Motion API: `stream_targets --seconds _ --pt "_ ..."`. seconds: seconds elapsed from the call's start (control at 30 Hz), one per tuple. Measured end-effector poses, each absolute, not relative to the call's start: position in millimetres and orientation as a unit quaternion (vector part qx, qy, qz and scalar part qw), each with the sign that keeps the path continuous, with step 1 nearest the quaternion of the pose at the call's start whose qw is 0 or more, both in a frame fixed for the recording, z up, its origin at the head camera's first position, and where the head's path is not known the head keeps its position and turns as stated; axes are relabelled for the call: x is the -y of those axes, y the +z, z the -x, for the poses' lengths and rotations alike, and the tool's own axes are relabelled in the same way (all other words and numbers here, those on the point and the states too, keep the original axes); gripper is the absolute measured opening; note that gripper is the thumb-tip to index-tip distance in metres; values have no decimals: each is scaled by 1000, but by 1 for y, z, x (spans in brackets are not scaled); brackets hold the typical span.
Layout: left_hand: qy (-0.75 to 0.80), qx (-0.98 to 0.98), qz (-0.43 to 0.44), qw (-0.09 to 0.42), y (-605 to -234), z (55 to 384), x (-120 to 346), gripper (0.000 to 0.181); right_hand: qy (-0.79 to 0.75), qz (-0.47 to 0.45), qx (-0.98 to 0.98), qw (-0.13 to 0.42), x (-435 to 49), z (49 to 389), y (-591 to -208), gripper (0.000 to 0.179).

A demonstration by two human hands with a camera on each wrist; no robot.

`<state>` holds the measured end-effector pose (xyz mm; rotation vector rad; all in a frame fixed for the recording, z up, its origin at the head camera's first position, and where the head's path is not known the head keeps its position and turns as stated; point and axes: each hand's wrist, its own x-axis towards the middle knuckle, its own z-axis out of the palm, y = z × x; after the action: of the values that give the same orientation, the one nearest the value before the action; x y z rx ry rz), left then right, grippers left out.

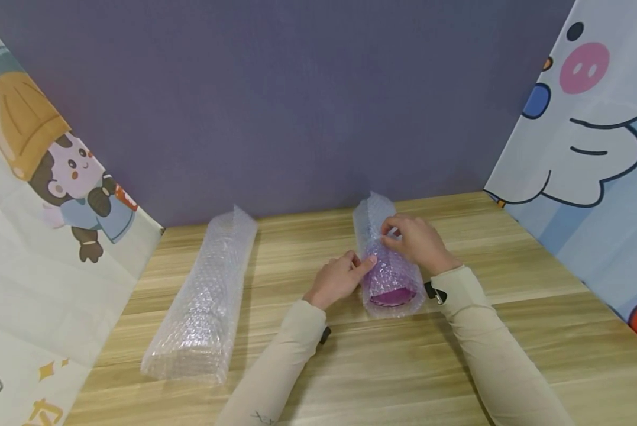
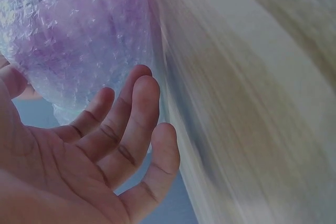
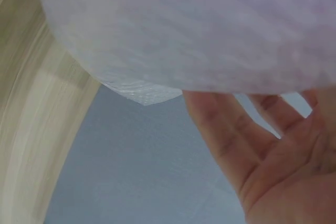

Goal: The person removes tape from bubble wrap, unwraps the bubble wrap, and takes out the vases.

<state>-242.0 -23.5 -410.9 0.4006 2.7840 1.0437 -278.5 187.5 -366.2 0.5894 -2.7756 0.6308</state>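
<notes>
A purple-pink round-ended object (image 1: 395, 297), rolled in bubble wrap (image 1: 374, 216), lies on the wooden table with its end facing me. My left hand (image 1: 342, 277) is at its left side, the thumb touching the wrap. In the left wrist view the fingers (image 2: 144, 100) of that hand are loosely bent beside the roll. From the right, my right hand (image 1: 416, 241) reaches over the roll and pinches the bubble wrap on top between thumb and index finger. In the right wrist view the roll partly hides the right hand's fingertips.
A second, longer bubble-wrapped bundle (image 1: 203, 302) of clear look lies at the left of the table (image 1: 291, 254). Behind the table stands a plain grey-purple panel (image 1: 318, 106). Cartoon-printed sheets flank it at left (image 1: 25, 248) and right (image 1: 579, 236).
</notes>
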Motion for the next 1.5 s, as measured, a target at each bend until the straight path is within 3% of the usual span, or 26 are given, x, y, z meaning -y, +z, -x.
stream_targets --seconds 0.27,1.23,1.5 --pt "346 -926 -134 68 -411 242 23 60 193 -212 943 169 -187 279 -369 11" --pt "355 -922 -139 65 -415 242 21 60 183 -188 940 220 -185 282 -378 7" --pt "357 -921 -138 69 -415 242 21 62 204 -171 945 190 -194 286 -377 6"
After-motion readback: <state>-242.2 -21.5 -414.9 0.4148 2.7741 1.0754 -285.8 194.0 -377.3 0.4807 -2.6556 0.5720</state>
